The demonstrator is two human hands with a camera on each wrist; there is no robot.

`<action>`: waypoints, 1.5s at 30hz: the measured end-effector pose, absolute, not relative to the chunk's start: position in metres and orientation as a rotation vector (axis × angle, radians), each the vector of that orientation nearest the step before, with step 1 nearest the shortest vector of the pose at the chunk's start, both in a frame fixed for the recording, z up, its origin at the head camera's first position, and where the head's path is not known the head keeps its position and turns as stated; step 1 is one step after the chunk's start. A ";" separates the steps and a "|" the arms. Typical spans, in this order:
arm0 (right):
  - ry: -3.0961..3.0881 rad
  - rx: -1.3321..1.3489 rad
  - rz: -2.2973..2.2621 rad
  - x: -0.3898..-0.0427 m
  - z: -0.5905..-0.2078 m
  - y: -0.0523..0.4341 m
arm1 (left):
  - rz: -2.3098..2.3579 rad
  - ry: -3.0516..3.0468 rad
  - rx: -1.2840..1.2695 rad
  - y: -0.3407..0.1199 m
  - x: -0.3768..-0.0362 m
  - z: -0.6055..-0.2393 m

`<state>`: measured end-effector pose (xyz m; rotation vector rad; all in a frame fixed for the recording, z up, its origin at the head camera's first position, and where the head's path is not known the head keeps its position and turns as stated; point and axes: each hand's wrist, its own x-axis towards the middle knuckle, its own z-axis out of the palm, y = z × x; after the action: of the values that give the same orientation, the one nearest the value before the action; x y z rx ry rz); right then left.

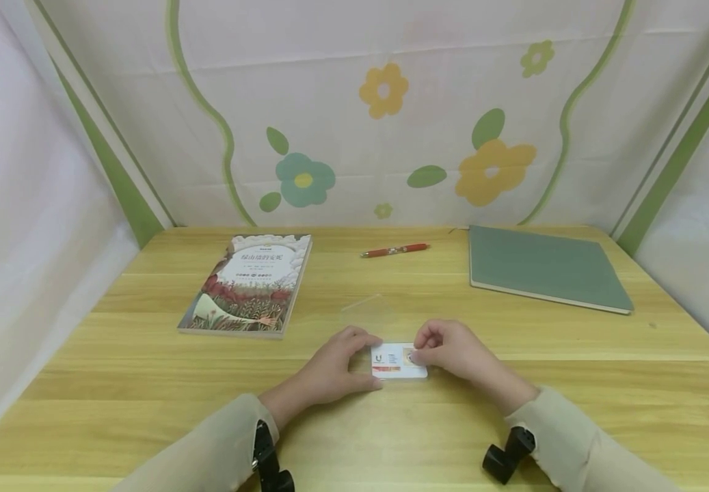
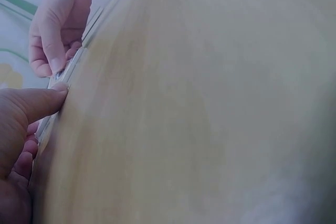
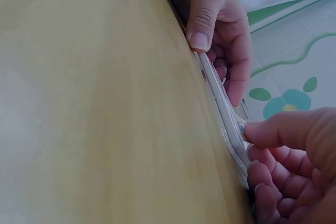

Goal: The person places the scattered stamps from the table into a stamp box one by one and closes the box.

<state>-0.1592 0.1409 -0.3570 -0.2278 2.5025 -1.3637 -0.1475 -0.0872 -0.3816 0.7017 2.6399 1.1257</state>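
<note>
Table [image 1: 145,383]: pale wood with visible grain, smooth satin finish. Card [image 1: 394,361]: white, glossy, probably plastic. Book [image 1: 246,283]: printed paper cover, slight sheen. Notebook [image 1: 545,266]: matt green cover. Pen [image 1: 394,250]: glossy red plastic. Backdrop [image 1: 391,116]: printed, creased cloth.

Lying flat on the light wooden table [image 1: 145,383], near the front edge: small white plastic card [image 1: 394,361], between left hand [image 1: 329,372] and right hand [image 1: 455,352]. Behind, to the left: illustrated paperback book [image 1: 246,283]. Behind centre: slim red pen [image 1: 394,250]. Far right: flat grey-green folder [image 1: 545,266].
</note>
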 end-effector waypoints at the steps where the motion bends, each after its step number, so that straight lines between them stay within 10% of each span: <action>1: 2.504 -0.230 -1.360 -0.159 -0.357 0.141 | 1.128 2.641 0.706 -0.087 -0.147 -0.382; 45: 2.502 -0.337 -1.305 -0.180 -0.330 0.161 | 1.324 2.485 0.678 -0.099 -0.156 -0.361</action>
<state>-0.1805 0.1609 -0.3299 -0.3371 2.5021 -1.3050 -0.1560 -0.0993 -0.3606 0.6780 2.4849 1.3241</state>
